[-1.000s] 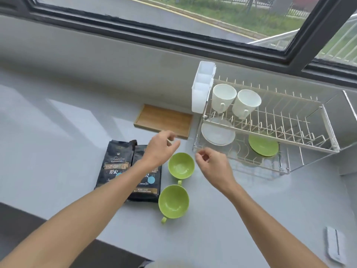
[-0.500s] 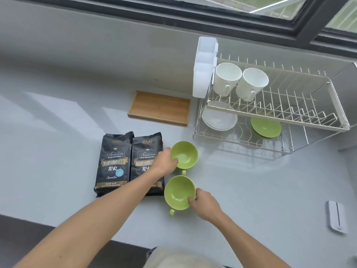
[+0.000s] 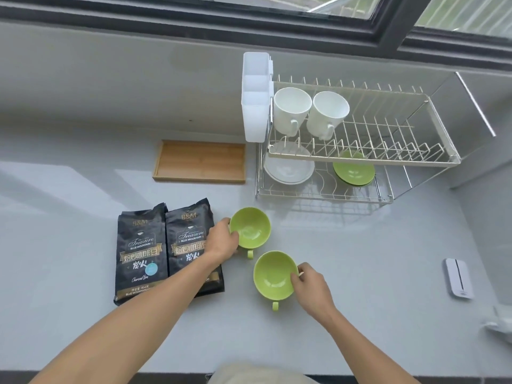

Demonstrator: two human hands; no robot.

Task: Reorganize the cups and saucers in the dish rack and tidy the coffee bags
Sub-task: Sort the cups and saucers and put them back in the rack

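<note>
1. Two lime-green cups sit upright on the pale grey counter (image 3: 360, 273) near the middle of the frame, both glossy and shallow like bowls, each with a small handle pointing toward the bottom edge.
2. The left hand (image 3: 221, 241) grips the upper green cup (image 3: 250, 227) at its left rim, fingers curled round the side.
3. The right hand (image 3: 311, 285) pinches the right rim of the lower green cup (image 3: 273, 275), thumb and fingers closed on the edge.
4. The two cups stand near each other, the lower one set a little to the right, not touching.
5. Two black coffee bags (image 3: 166, 250) lie flat side by side at centre left, gold and white lettering face up; the left forearm crosses over the right-hand bag.
6. The two-tier wire dish rack (image 3: 388, 159) stands in the upper right.
7. On its top tier two white cups (image 3: 310, 112) lean side by side at the left end, mouths tipped toward the viewer, handles down.
8. On the bottom tier a white saucer (image 3: 289, 169) lies at the left and a green saucer (image 3: 353, 170) further right, well apart.
9. A white plastic cutlery holder (image 3: 256, 98) hangs on the rack's left end.
10. A shallow wooden tray (image 3: 199, 162) lies on the counter left of the rack, above the bags.
</note>
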